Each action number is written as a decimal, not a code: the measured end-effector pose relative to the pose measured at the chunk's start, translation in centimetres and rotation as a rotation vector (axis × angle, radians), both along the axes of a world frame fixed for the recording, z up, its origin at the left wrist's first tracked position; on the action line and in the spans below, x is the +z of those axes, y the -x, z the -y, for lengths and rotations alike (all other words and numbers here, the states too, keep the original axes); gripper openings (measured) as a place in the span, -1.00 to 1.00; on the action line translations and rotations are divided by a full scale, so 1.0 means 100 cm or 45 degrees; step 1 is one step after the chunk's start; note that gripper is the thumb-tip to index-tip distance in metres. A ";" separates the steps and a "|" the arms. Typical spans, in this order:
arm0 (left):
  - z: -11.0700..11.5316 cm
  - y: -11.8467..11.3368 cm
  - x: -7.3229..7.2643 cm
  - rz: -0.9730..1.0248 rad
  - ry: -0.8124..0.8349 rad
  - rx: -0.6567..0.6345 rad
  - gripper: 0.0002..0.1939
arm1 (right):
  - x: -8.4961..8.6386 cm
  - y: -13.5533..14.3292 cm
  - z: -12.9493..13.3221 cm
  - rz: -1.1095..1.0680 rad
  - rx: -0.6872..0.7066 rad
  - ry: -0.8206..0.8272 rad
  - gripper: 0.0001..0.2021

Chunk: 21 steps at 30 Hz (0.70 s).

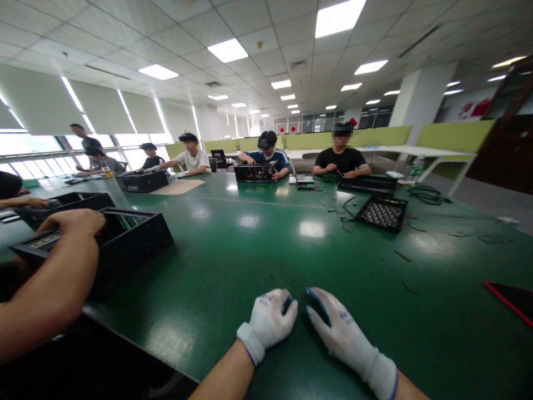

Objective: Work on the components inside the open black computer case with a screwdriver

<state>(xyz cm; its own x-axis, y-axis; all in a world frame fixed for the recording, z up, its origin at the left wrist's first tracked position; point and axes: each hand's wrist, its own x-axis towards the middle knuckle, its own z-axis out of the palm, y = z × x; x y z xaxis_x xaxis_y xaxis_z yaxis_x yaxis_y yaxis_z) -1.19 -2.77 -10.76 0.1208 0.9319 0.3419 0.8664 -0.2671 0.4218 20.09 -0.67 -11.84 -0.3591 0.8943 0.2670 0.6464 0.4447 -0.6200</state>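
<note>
My left hand (272,318), in a white knit glove with a blue coating on the finger side, rests low over the green table (216,266). Its fingers bend loosely, the thumb stands off from them, and no object shows in the gap. Close beside it on the right, my right hand (343,333) wears a matching glove. Thumb and fingers are spread there, with nothing between them. The two hands face each other a short way apart, both nearest to the bare tabletop. Their palms and undersides are partly hidden.
At left a co-worker's bare arm (70,266) reaches into a black computer case (137,244). A black tray of screws (382,213) lies far right, with black cables (431,194) behind it. A red-edged dark mat (514,300) lies at the right edge. Several people work across the table.
</note>
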 end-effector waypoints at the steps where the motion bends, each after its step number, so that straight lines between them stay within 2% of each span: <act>1: 0.000 0.000 0.000 0.000 0.000 -0.002 -0.73 | 0.000 0.000 0.000 -0.002 -0.001 -0.004 -0.37; 21: 0.000 0.001 -0.001 0.001 0.015 -0.021 -0.74 | -0.001 -0.001 0.001 0.018 0.005 -0.009 -0.36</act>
